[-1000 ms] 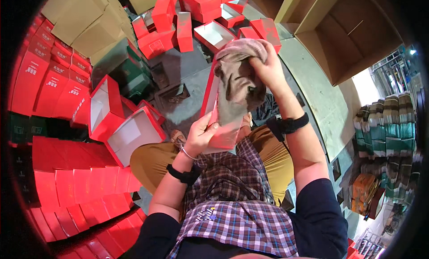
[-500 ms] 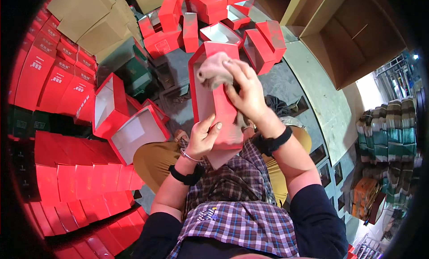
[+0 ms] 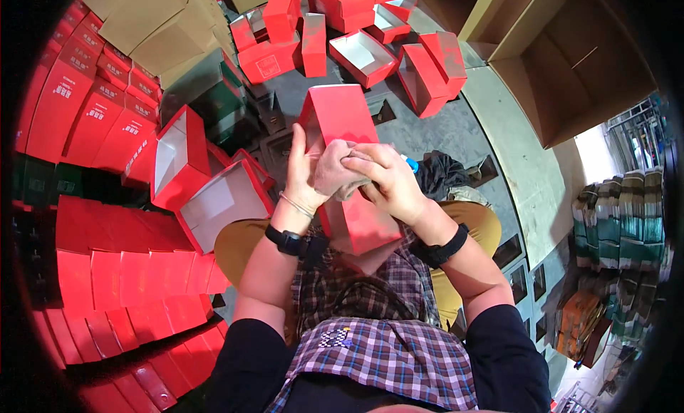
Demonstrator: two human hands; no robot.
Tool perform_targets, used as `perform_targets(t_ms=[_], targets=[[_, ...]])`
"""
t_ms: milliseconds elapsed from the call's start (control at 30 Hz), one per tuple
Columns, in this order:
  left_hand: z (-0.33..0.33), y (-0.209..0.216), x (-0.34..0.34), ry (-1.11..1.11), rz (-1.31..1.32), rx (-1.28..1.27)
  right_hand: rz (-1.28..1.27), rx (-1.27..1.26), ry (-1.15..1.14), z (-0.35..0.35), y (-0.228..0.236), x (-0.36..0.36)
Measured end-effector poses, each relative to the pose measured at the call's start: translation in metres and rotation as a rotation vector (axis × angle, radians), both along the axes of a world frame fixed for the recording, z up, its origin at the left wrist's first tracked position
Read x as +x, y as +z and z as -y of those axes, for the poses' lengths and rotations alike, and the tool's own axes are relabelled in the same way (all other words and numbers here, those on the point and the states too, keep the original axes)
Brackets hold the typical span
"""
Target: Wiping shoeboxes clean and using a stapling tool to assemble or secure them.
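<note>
A long red shoebox-like box (image 3: 345,114) rests over my lap, its outer side facing up with dull smudges near the lower end. My right hand (image 3: 388,178) is closed on a crumpled pinkish-grey cloth (image 3: 333,169) above the box's middle. My left hand (image 3: 305,176) meets the cloth from the left, at the box's edge. One of its digits points straight up; the others are hidden behind the cloth, which it appears to grip too. A black band circles each wrist.
Several red boxes and lids (image 3: 363,57) lie scattered ahead on the grey floor. Open red pieces (image 3: 224,203) lean at my left, beside tall stacks of red boxes (image 3: 128,277). A large open carton (image 3: 563,64) stands at far right. Dark crumpled fabric (image 3: 442,174) lies near my right knee.
The cloth has come down toward me with my right hand. My left hand has left the box's lower edge and moved up to the cloth. The box has tilted and turned slightly.
</note>
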State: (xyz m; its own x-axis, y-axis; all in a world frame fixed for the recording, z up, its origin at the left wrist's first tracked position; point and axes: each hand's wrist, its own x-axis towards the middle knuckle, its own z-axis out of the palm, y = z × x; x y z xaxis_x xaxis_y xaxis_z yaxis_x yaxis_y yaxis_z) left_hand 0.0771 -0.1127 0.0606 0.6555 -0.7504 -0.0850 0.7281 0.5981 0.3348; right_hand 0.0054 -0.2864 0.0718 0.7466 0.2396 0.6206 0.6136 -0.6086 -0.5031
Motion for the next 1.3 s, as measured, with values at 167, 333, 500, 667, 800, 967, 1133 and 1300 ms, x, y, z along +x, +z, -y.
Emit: perform_targets(t_ms=[167, 333, 500, 667, 800, 967, 1133, 1300], targets=[[0.014, -0.001, 0.005, -0.001, 0.098, 0.182, 0.042, -0.095, -0.085, 0.009, 0.018, 0.015], [0.039, 0.020, -0.029, 0.080, 0.235, 0.279, 0.131, 0.255, -0.296, 0.033, 0.050, 0.071], [0.046, 0.039, 0.003, 0.380, 0.140, 0.132, -0.027, 0.174, -0.067, 0.015, 0.047, 0.057], [0.025, 0.021, 0.025, -0.040, 0.083, 0.088, -0.007, -0.032, 0.009, 0.011, 0.031, 0.031], [0.025, 0.021, 0.032, -0.119, -0.026, 0.163, 0.064, -0.093, 0.029, 0.012, 0.024, 0.024], [0.023, 0.033, 0.027, 0.315, 0.053, 0.305, 0.033, -0.211, 0.031, 0.021, 0.009, 0.001], [-0.011, 0.029, 0.034, 0.408, 0.014, 0.196, -0.038, -0.312, 0.039, 0.055, -0.040, -0.025], [-0.042, 0.018, 0.043, 0.655, 0.192, 0.256, -0.259, -0.163, -0.286, 0.108, -0.085, -0.032]])
